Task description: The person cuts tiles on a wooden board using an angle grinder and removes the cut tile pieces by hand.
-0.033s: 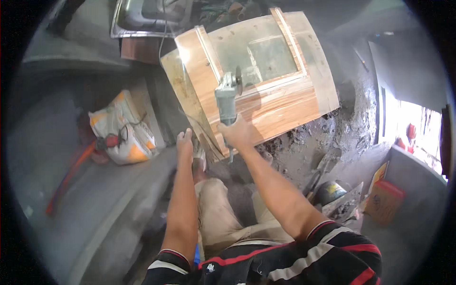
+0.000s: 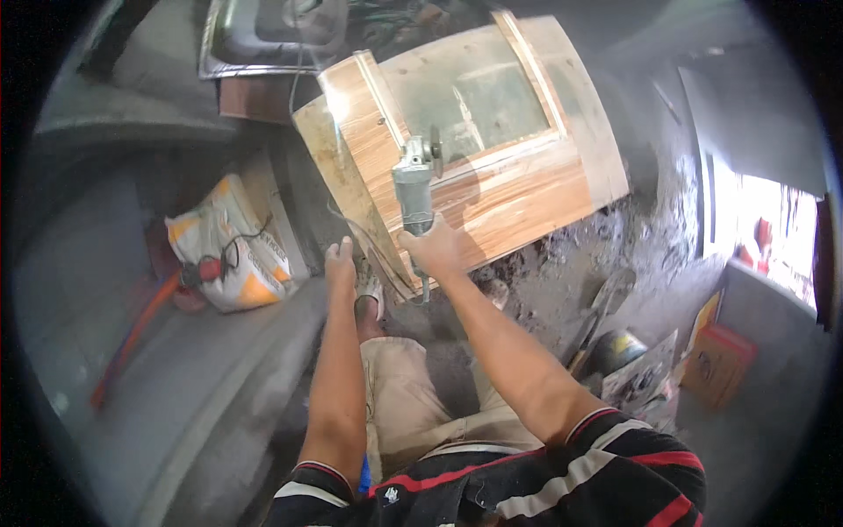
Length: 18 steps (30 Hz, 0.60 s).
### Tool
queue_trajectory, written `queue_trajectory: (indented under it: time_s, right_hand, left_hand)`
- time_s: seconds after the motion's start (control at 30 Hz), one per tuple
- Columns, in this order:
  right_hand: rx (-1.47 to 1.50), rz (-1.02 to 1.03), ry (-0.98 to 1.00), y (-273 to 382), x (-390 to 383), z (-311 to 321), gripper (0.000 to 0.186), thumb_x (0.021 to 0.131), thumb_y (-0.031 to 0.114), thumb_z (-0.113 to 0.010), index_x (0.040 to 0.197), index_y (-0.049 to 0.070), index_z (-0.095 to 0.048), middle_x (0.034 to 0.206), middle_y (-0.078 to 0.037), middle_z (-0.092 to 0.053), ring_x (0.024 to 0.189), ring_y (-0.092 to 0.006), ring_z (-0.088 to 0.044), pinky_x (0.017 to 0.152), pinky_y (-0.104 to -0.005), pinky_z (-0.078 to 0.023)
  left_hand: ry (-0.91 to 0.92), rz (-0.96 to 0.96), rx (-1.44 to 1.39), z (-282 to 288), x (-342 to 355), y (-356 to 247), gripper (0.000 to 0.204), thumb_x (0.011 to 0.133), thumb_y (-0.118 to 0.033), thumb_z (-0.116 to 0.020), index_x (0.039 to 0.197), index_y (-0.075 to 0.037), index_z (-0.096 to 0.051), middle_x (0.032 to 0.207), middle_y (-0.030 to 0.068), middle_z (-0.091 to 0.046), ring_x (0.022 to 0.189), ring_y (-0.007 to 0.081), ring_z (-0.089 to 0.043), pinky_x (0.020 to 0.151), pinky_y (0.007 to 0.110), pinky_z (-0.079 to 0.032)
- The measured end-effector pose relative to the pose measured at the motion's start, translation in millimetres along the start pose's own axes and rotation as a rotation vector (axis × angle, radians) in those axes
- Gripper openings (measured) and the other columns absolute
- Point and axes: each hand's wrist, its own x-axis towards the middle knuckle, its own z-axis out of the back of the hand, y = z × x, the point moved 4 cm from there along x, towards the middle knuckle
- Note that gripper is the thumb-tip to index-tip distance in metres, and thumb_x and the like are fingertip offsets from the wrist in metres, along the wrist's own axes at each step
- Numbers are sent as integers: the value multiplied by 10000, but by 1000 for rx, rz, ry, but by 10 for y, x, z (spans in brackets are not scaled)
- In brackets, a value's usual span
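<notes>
Right grip wraps angle grinder; its long axis points away, disc over wooden frame. Left grip sits left, can't tell spread.

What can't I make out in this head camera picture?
Head view:
Right hand: finger undersides, hidden by the angle grinder and the hand itself.
Disc: surface detail, nearly edge-on and too small.
Metal sink: far end, cut off by top edge.
Bright opening: outside, washed out by glare.

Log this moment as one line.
right hand: grips angle grinder over wooden panel; left hand: nothing visibly held, near panel; at left: white-orange sack
</notes>
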Motion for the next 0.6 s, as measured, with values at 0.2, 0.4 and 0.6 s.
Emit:
queue_trajectory:
  time_s: [0.2,0.4,0.6]
  right_hand:
    - [69,-172,-112,-148,189,-294,682,771,370,-829,1233,-96,-643,1143,-351,-749,1160,-489,-730,1004,-525,-579]
    - [87,-161,-121,-195,234,-567,722,777,386,-854,1257,-103,-625,1152,-357,-747,1154,-499,-729,1011,-524,-581]
    - [112,-123,-157,10,221,-840,749,824,447,-864,1270,-109,-636,1185,-368,-743,1172,-494,-729,1009,-525,-587]
  left_hand:
    - [403,-128,-75,-331,-149,-1084,487,1079,-551,-641,1243,-95,-694,1121,3,-715,987,126,-623,770,319,-468]
    - [753,51,-142,-445,-85,-1374,625,1055,-561,-682,1424,-57,-639,1225,43,-727,1071,132,-654,830,305,-504]
    - [895,-78,-57,-683,84,-1474,707,948,-444,-859,1415,30,-619,1205,111,-775,961,175,-741,865,308,-576]
